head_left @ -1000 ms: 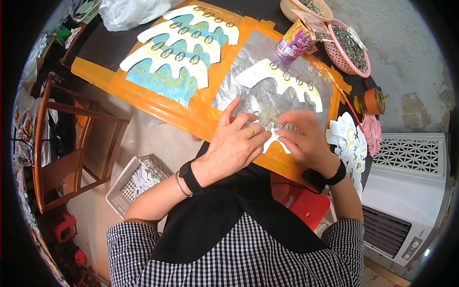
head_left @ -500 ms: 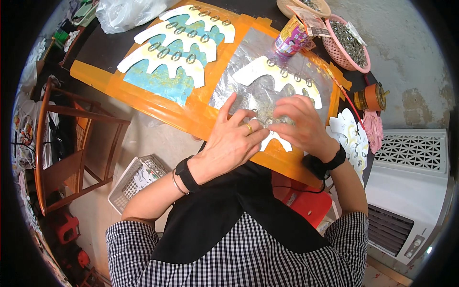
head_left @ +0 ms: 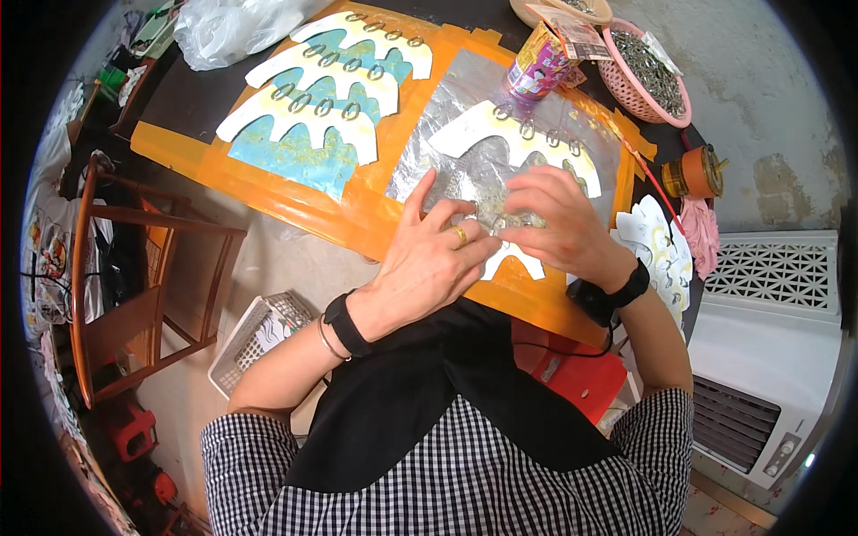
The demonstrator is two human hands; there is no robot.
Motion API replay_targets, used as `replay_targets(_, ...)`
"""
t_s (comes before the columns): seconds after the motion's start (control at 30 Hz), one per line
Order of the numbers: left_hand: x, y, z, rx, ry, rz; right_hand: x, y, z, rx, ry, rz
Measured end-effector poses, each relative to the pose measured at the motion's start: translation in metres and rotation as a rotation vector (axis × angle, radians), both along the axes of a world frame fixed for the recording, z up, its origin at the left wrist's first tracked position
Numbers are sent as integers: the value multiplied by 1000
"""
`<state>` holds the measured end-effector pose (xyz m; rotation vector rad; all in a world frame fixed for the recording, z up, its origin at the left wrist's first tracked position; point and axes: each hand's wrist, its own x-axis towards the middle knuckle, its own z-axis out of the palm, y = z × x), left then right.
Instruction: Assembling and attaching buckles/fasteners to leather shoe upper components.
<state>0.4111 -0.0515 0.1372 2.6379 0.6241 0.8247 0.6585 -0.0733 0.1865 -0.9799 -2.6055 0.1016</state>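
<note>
A white scalloped piece (head_left: 513,262) lies at the near edge of the orange-taped work surface, partly hidden under my fingers. My left hand (head_left: 436,250) rests on its left side, thumb and forefinger closed at its upper edge, another finger raised. Over the same edge my right hand (head_left: 565,225) has its fingers bent toward the thumb; what they hold, if anything, is too small to make out. Just beyond lies another white and yellow scalloped piece (head_left: 478,128) with several metal oval rings (head_left: 527,130) along it, on a silvery sheet (head_left: 420,165).
Several similar ringed pieces (head_left: 299,121) lie on blue sheets at the left. A purple cup (head_left: 536,71) and a pink basket (head_left: 633,85) of small metal parts stand at the back right. An orange-brown jar (head_left: 688,178) and stacked white pieces (head_left: 657,246) are on the right.
Both hands stay at the same white piece with only slight finger movement. The whole view has shifted a little.
</note>
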Motion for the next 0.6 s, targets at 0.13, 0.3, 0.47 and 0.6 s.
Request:
replay_targets(0.13, 0, 0, 2, -11, 3, 3, 0, 0, 0, 15, 11, 19)
replay_targets(0.3, -1, 0, 3, -51, 18, 2, 3, -4, -3, 70, 24, 25)
replay_targets(0.47, -2, 1, 4, -54, 12, -3, 0, -10, 2, 148, -60, 41)
replay_targets(0.6, 0, 1, 6, -47, 16, -16, -2, -12, 5, 177, -98, 38)
